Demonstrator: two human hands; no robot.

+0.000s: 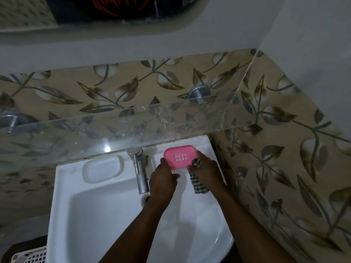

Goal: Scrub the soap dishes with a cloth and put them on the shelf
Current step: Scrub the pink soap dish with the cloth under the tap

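Note:
A pink soap dish (pixel 179 156) with two rows of small drain holes is held over the back right corner of the white sink (pixel 79 215). My left hand (pixel 163 180) grips its left front edge. My right hand (pixel 206 168) touches the dish's right end and holds a green-and-white checked cloth (pixel 199 184), which hangs down below the fingers. A clear glass shelf (pixel 117 126) runs along the wall just above the sink. One see-through dish (pixel 171 115) seems to lie on the shelf, hard to make out.
A chrome tap (pixel 139 171) stands at the middle back of the sink, left of my hands. Metal brackets (pixel 199 93) fix the shelf to the leaf-patterned tiled wall. A moulded soap recess (pixel 103 168) lies left of the tap. A white basket (pixel 28 256) sits at the bottom left.

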